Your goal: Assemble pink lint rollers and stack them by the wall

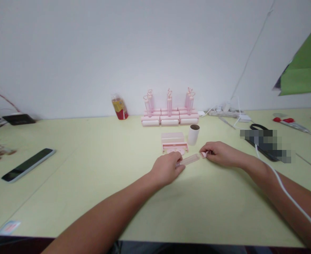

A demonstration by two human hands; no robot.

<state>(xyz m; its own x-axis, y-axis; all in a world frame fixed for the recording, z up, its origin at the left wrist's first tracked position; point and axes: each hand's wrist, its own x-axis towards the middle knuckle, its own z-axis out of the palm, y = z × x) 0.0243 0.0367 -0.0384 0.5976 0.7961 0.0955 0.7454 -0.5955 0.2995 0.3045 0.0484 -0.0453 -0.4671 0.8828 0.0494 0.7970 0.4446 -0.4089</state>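
Observation:
My left hand (pixel 168 167) is closed around one end of a clear pinkish tube (pixel 190 159), which points to the right just above the table. Between the fingertips of my right hand (pixel 220 153) is a small pale pink cap (pixel 203 154), a short gap away from the tube's free end. Just behind my left hand lies an opened pink case (pixel 175 146) with a clear cover (pixel 172 137) behind it. A white paper roll (pixel 194 134) with a brown core stands upright to the right of the case.
Against the wall are several pink cases (pixel 169 122) with clear looped tubes standing on them. A red and yellow packet (pixel 120 107) leans nearby. A phone (pixel 28 165) lies left; a black device (pixel 263 144), red-handled scissors (pixel 290 123) and a power strip (pixel 224 112) are right. A white cable (pixel 279 178) crosses my right forearm.

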